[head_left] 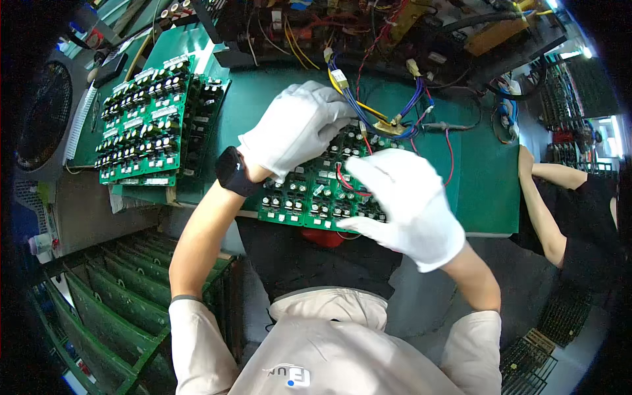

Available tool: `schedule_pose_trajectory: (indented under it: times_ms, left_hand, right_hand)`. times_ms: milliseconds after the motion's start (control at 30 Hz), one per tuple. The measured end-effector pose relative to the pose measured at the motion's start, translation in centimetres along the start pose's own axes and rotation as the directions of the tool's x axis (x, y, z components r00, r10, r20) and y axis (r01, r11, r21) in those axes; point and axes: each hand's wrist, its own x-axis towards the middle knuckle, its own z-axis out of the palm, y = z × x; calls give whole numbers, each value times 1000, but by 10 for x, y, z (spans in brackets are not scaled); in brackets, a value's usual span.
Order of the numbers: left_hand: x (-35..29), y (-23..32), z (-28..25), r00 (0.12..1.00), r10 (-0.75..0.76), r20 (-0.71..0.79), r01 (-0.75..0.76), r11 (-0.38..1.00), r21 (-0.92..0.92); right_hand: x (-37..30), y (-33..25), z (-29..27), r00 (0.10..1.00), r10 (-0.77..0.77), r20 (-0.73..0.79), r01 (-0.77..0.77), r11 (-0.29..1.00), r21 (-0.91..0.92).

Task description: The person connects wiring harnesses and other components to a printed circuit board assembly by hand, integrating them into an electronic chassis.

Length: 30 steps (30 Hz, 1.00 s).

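Note:
A green circuit board panel (pixel 289 201), filled with small components, lies at the near edge of the green table in front of me. My left hand (pixel 296 128), in a white glove with a black band at the wrist, is over its far left part. Its fingers are bent and pressed together beside a blue and yellow wire bundle (pixel 355 102); the fingertips and anything in them are hidden. Over the board's right side, my white-gloved right hand (pixel 415 204) is open, thumb and fingers apart. Red and black wires (pixel 349 187) run over the board between its thumb and fingers.
Stacked circuit boards (pixel 148 125) stand at the table's left. Along the back, an open rack (pixel 296 33) is crowded with wires. A probe-like tool (pixel 444 126) lies on the right. Another person's arm (pixel 543 204) rests by the right edge. A green slotted rack (pixel 118 296) stands lower left.

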Motion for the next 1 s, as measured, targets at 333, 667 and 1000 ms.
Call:
schedule_pose_trajectory:
  times_ms: [333, 667, 1000]
  left_hand:
    - [-10, -8, 11, 999, -31, -44, 28, 996, -87]
    - [-11, -4, 10, 999, -33, -33, 32, 999, -25]
    - [-10, -6, 12, 998, -38, -55, 37, 999, -30]
  right_hand:
    - [19, 11, 47, 996, -71, -45, 57, 966, -252]
    - [21, 0, 47, 1000, -14, 21, 20, 949, -313]
    - [11, 33, -8, 987, 125, -98, -121, 991, 50]
